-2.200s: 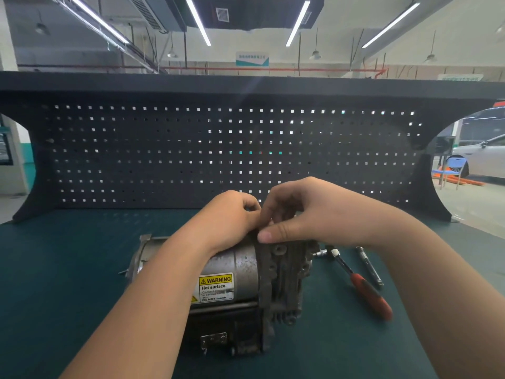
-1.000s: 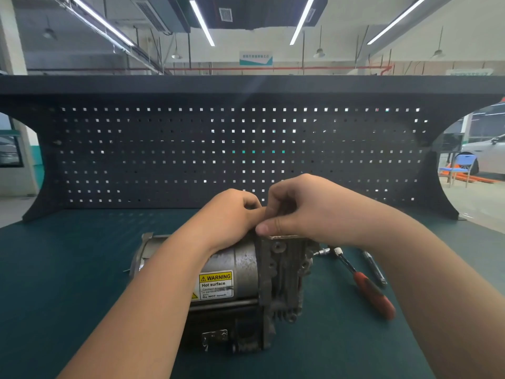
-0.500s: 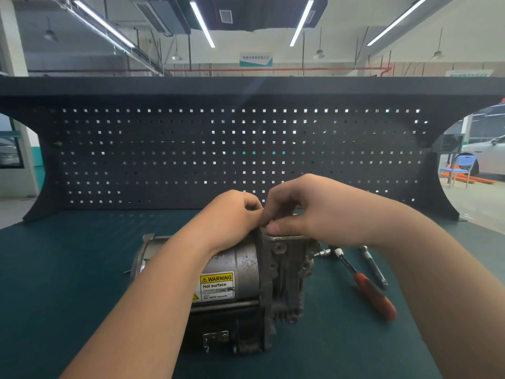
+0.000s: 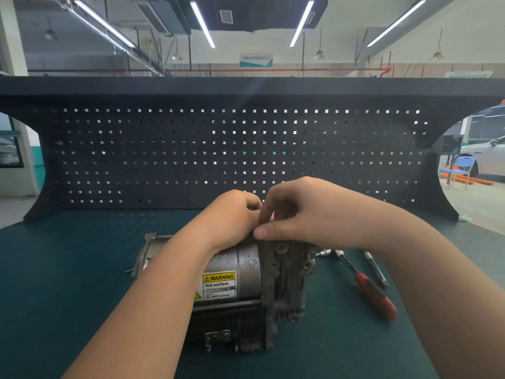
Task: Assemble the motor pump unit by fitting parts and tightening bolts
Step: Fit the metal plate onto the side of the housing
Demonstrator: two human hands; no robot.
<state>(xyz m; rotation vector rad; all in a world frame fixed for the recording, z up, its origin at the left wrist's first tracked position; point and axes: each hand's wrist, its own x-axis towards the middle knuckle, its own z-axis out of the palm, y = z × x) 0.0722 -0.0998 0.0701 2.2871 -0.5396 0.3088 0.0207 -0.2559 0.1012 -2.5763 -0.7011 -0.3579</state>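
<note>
The motor pump unit lies on its side on the green mat. Its silver motor body [image 4: 247, 265] carries a yellow warning label [image 4: 218, 285], and the ribbed grey pump housing [image 4: 287, 272] is joined to its right end. My left hand [image 4: 232, 214] sits curled on top of the motor body at the joint. My right hand [image 4: 308, 209] curls over the housing's top edge, thumb pressed along it. Whatever is under the fingertips is hidden.
A ratchet with a red handle [image 4: 375, 299] and a thin metal extension bar [image 4: 376, 270] lie on the mat [image 4: 68, 269] just right of the unit, under my right forearm. A dark pegboard [image 4: 164, 149] closes off the back of the bench.
Both hands stay on top of the unit. My right thumb and fingers have shifted slightly along the housing's top edge. The unit has not moved.
</note>
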